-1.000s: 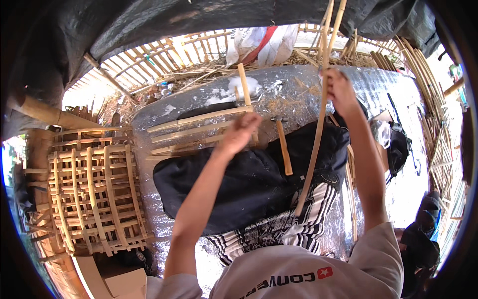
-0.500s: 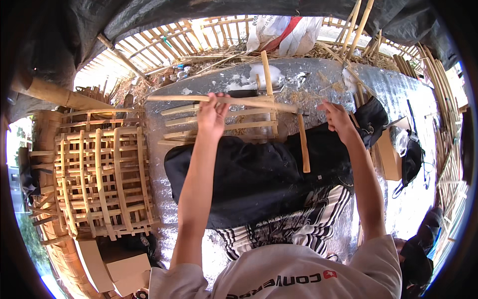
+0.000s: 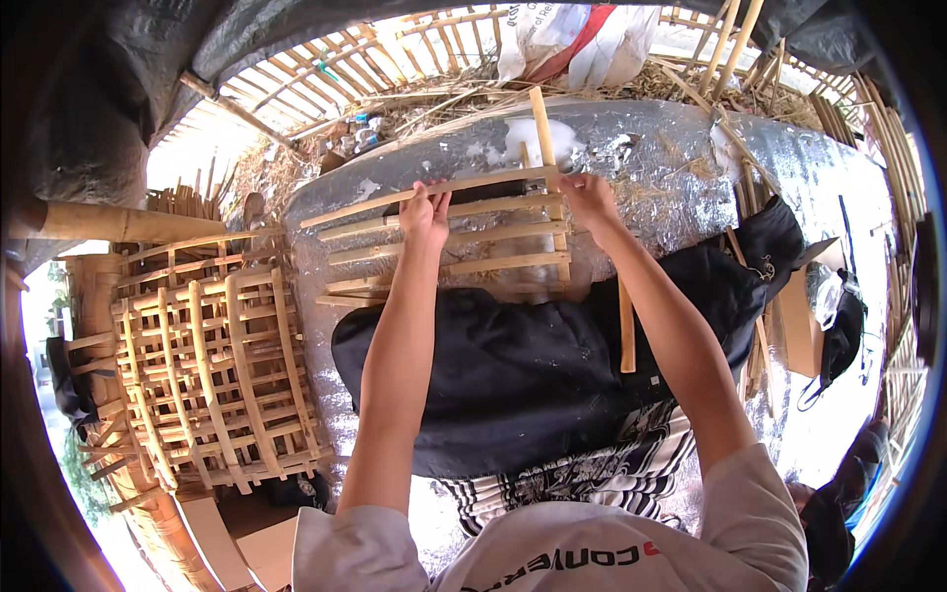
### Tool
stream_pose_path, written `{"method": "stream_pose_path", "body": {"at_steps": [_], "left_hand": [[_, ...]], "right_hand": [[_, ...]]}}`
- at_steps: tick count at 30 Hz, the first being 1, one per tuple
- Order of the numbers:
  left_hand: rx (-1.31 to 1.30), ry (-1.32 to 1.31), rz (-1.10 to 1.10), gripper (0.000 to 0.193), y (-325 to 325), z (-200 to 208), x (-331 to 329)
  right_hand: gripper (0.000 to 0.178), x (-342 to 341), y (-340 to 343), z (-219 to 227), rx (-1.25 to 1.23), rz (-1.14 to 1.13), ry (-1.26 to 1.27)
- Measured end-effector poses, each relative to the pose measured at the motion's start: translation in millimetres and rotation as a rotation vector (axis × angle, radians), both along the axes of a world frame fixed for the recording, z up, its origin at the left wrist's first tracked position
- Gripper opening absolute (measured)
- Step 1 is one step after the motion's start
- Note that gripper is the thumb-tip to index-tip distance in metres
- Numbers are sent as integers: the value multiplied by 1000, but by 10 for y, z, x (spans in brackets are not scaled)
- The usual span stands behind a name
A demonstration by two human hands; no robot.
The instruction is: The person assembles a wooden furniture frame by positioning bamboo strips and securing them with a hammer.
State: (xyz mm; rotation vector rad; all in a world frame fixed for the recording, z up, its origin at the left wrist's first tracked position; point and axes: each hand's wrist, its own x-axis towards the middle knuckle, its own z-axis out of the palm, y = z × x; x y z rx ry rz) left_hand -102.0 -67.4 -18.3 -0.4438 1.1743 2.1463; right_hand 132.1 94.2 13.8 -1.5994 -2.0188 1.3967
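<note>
A long bamboo strip (image 3: 483,183) lies slantwise across the far side of a slatted bamboo frame. My left hand (image 3: 426,212) is closed around the strip near its middle. At its right end, where it meets the frame's upright crosspiece (image 3: 542,123), my right hand (image 3: 589,205) pinches it with closed fingers; the fingertips are partly hidden. Several parallel slats (image 3: 493,235) of the frame run leftward from that crosspiece. A long dark object (image 3: 477,196) lies just under the held strip. A wooden handle (image 3: 627,331) rests on the black cloth (image 3: 473,380), its upper end hidden by my right forearm.
To the left stands a woven bamboo crate (image 3: 207,375), with cardboard (image 3: 212,538) below it. At right are a cardboard box (image 3: 799,321) and a black bag (image 3: 838,335). A silvery sheet (image 3: 661,148) covers the ground. A white sack (image 3: 577,44) leans by the far bamboo fence.
The strip has shifted rightward, and its right end has risen to the crosspiece. My right hand has moved left and up to that end. The view has shifted slightly.
</note>
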Motion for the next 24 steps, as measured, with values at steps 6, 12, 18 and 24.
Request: {"method": "stream_pose_path", "body": {"at_steps": [6, 12, 18, 24], "left_hand": [[-211, 35, -184, 20, -148, 89, -141], [-640, 174, -468, 34, -207, 647, 26], [-769, 1581, -781, 26, 136, 385, 1117], [-913, 1666, -891, 32, 108, 204, 1543]], "right_hand": [[32, -214, -4, 42, -37, -77, 4], [32, -169, 74, -75, 20, -80, 67], [30, -189, 177, -149, -1, -51, 68], [27, -195, 117, -64, -27, -72, 97]]}}
